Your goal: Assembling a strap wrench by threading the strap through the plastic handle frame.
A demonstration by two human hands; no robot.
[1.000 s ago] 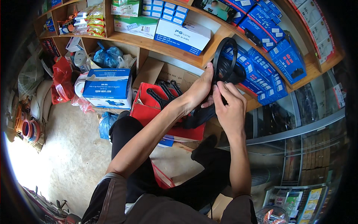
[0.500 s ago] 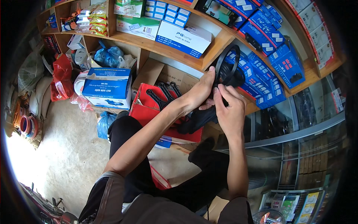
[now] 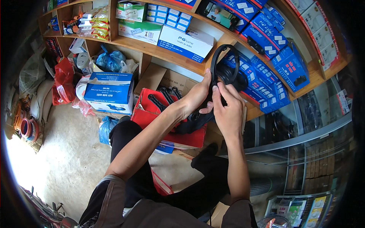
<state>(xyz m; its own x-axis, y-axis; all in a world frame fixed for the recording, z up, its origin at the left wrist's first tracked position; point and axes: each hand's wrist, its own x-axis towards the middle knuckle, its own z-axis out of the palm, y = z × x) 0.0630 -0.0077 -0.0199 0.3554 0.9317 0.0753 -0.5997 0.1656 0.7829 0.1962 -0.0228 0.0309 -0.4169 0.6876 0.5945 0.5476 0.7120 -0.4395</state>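
Over the shelf's front edge, both hands hold a black looped band (image 3: 214,65) with a dark coiled or rounded part inside its loop; its exact kind cannot be made out. My left hand (image 3: 198,93) grips it from the left, thumb up along the band and fingers mostly hidden beneath. With thumb and fingertips together, my right hand (image 3: 229,108) pinches the band's lower end. Below the hands is an open red box (image 3: 143,114). Several black pieces with ring-shaped ends (image 3: 166,94) stick out of it, and other dark material lies across its right side.
A wooden shelf (image 3: 152,47) curves across the far side, carrying blue boxes (image 3: 291,68) and a white-and-blue box (image 3: 186,41). A blue carton (image 3: 108,89) stands left of the red box. At right is a glass display case (image 3: 283,121). My knee is near the red box.
Both hands and the black band have shifted slightly left. The band's loop now stands taller and more open, and the right hand still pinches its lower end.
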